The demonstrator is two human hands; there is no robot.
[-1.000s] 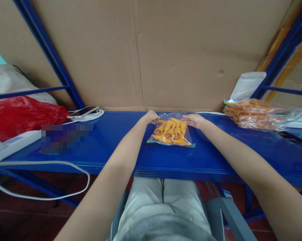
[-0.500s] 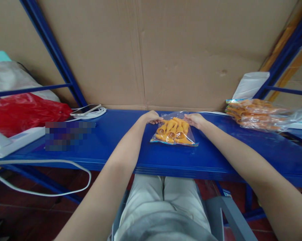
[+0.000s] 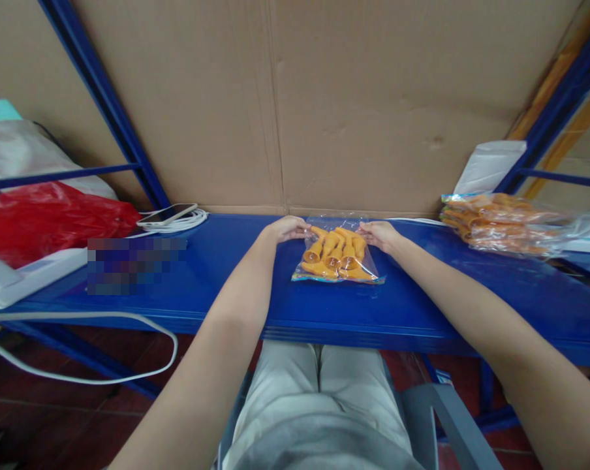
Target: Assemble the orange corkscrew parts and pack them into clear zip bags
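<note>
Left hand (image 3: 288, 229) has slid outward along the bag's top edge.
Both hands' fingers pinch the clear bag of orange pieces (image 3: 337, 256), right hand (image 3: 379, 234) opposite, on the blue worktop (image 3: 217, 281).

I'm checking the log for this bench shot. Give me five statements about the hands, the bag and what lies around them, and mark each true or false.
1. Both hands, the left hand and the right hand, grip the far edge of the clear bag. True.
2. The bag holds green parts. False: they are orange.
3. The bag lies on the blue shelf. True.
4. A phone lies right of the bag. False: it lies left, on a white cable.
5. More filled bags are piled at the right. True.
</note>
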